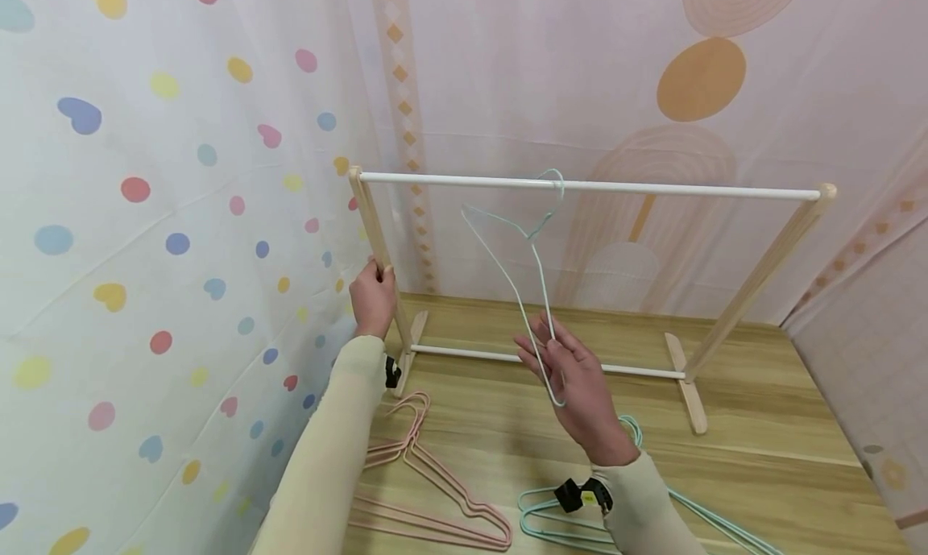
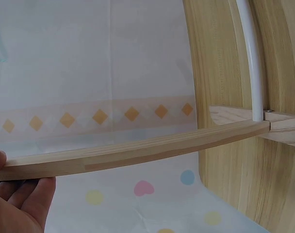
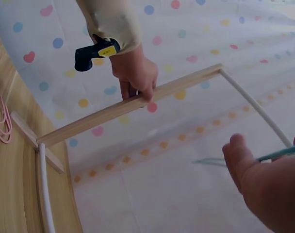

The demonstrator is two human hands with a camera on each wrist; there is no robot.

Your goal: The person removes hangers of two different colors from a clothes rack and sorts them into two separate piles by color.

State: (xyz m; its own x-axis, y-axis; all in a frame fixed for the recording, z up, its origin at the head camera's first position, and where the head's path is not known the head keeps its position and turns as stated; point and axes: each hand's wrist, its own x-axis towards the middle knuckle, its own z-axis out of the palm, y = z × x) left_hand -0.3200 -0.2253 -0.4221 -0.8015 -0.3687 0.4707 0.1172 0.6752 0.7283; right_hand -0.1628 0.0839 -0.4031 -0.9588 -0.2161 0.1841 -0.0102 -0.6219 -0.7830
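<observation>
A mint-green hanger (image 1: 532, 236) is hooked over the white top rail (image 1: 689, 189) of a wooden-framed rack, its body slanting down toward me. My right hand (image 1: 580, 390) is at its lower end, fingers extended, with the wire against the palm and fingers. In the right wrist view, part of the teal wire (image 3: 283, 153) shows beside that hand. My left hand (image 1: 373, 297) grips the rack's left wooden post (image 1: 372, 221) a little below mid-height. Thumb and fingers sit on opposite sides of this post (image 2: 138, 151) in the left wrist view.
Pink hangers (image 1: 457, 486) lie on the wood-grain table at the front left, partly behind my left forearm. More mint-green hangers (image 1: 718, 519) lie under my right wrist. The rack's right post (image 1: 761, 281) and lower white bar (image 1: 464, 353) stand beyond. Patterned curtains surround the table.
</observation>
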